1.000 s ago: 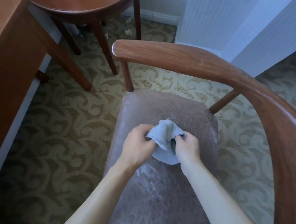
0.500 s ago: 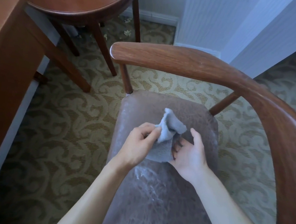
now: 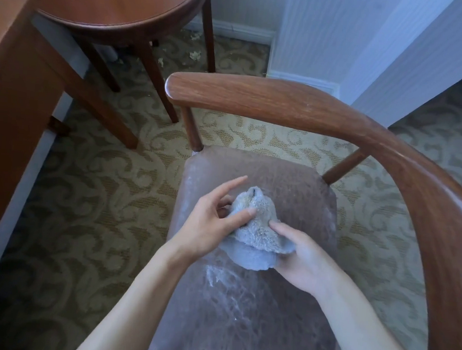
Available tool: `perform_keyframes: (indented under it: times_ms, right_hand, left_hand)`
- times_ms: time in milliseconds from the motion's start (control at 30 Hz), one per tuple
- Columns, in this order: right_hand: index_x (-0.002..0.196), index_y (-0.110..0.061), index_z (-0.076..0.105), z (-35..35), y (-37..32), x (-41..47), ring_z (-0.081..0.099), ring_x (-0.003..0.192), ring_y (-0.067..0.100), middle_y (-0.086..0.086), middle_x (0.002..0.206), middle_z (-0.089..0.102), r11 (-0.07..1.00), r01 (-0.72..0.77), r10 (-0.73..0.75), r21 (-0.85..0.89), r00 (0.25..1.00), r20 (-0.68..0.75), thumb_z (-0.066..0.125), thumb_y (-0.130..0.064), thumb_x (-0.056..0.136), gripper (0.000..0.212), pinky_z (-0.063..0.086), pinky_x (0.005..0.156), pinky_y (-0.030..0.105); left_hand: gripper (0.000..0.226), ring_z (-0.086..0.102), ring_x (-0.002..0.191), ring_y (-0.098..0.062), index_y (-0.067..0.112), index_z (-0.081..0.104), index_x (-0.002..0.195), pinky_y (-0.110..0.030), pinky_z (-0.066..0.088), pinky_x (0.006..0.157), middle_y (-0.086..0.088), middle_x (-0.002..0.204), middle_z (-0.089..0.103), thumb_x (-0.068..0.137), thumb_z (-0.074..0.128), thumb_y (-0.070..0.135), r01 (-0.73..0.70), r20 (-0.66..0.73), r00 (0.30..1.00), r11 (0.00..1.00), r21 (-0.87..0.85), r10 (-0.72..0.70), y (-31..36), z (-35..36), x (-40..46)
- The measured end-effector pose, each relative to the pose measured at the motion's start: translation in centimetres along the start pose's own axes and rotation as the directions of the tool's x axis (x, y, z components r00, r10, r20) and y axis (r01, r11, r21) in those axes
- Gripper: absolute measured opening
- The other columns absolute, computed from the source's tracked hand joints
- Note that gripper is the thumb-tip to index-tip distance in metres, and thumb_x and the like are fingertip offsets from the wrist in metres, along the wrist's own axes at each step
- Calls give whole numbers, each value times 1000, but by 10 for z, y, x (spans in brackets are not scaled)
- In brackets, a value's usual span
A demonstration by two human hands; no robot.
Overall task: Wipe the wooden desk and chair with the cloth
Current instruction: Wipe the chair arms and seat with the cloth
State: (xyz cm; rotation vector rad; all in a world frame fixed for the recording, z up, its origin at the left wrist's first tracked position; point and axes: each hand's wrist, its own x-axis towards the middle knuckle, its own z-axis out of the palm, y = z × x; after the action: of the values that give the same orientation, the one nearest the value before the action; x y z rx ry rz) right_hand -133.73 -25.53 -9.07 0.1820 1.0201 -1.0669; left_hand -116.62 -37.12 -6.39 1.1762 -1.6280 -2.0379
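Note:
A small pale blue-grey cloth is bunched up above the brown padded seat of a wooden chair. My left hand pinches the cloth's left side between thumb and fingers, with the index finger stretched out. My right hand grips the cloth's lower right edge, thumb on top. The chair's curved wooden backrest rail runs from the upper middle round to the right. The wooden desk shows as a slab at the left edge.
A round wooden side table on thin legs stands at the upper left, close to the chair's rail end. Patterned beige carpet lies all round, with crumbs near the white skirting. White walls and a doorway are at the upper right.
My right hand has turned from palm-up under the cloth to gripping its lower right edge. My left hand has shifted its pinch, and the cloth is spread wider between both hands.

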Motion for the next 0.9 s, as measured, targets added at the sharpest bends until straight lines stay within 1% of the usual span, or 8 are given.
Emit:
perform_keyframes:
  times_ms: [167, 333, 500, 633, 700, 767, 833, 900]
  right_hand:
    - [129, -10, 68, 3, -6, -2, 70, 115, 27, 14, 126, 71, 994, 97, -104, -46, 977, -188, 64, -18, 92, 38, 50, 100, 43]
    - [123, -10, 71, -3, -8, 1, 72, 109, 25, 11, 119, 75, 981, 192, -169, 34, 923, -345, 62, -15, 97, 28, 56, 93, 43]
    - [106, -5, 76, -5, -12, 6, 70, 89, 28, 17, 103, 75, 945, 209, -299, -250, 863, -408, 58, -4, 93, 22, 53, 67, 35]
    - [124, -10, 71, -9, -18, 7, 67, 106, 29, 16, 125, 70, 986, 141, -158, -84, 954, -256, 51, -21, 100, 33, 52, 91, 44]
    - [131, -16, 69, -4, -17, 4, 66, 120, 30, 14, 130, 69, 991, 31, -46, -133, 993, -106, 57, -39, 101, 40, 48, 106, 49]
    - [125, -6, 71, 2, -16, 3, 70, 113, 32, 17, 120, 73, 964, 13, -51, -265, 989, -136, 73, -30, 92, 41, 52, 102, 50]
    - [108, -5, 75, 5, -18, 5, 76, 97, 32, 14, 99, 79, 922, 133, -264, -364, 903, -339, 82, -17, 83, 29, 59, 87, 43]
    - [85, -13, 72, -1, -30, 3, 75, 84, 28, 0, 78, 77, 801, 291, -574, -524, 624, -531, 83, -20, 75, 16, 55, 70, 34]
  left_hand:
    - [56, 71, 116, -29, 35, 61, 139, -47, 54, 103, -8, 123, 75, 87, 81, 30, 152, 19, 988, 945, -290, -152, -15, -6, 0]
    - [34, 74, 108, -27, 24, 71, 125, -34, 62, 84, -6, 116, 78, 93, 75, 13, 151, -149, 963, 908, -390, -224, -23, -8, 1]
    - [29, 76, 92, -20, 22, 73, 119, -32, 60, 69, -6, 109, 79, 92, 76, 10, 195, -200, 929, 873, -447, -310, -26, -8, 7]
    - [25, 76, 95, -19, 23, 74, 114, -30, 61, 73, -1, 109, 79, 92, 77, 10, 149, -196, 959, 954, -261, -203, -26, -1, 10]
    - [28, 74, 101, -14, 23, 73, 114, -29, 61, 82, 3, 112, 77, 90, 79, 11, 104, -185, 975, 988, -118, -125, -27, 6, 12]
    - [31, 71, 102, -5, 24, 71, 117, -21, 58, 84, 8, 112, 74, 89, 80, 15, 77, -223, 973, 996, 38, -66, -28, 12, 16]
    - [29, 69, 93, 1, 27, 70, 116, -17, 55, 81, 12, 107, 74, 89, 79, 19, 78, -326, 945, 981, 177, -16, -28, 12, 18]
    - [26, 67, 91, 3, 30, 70, 117, -21, 56, 81, 16, 109, 73, 91, 73, 23, 103, -426, 904, 953, 285, 29, -29, 7, 19]
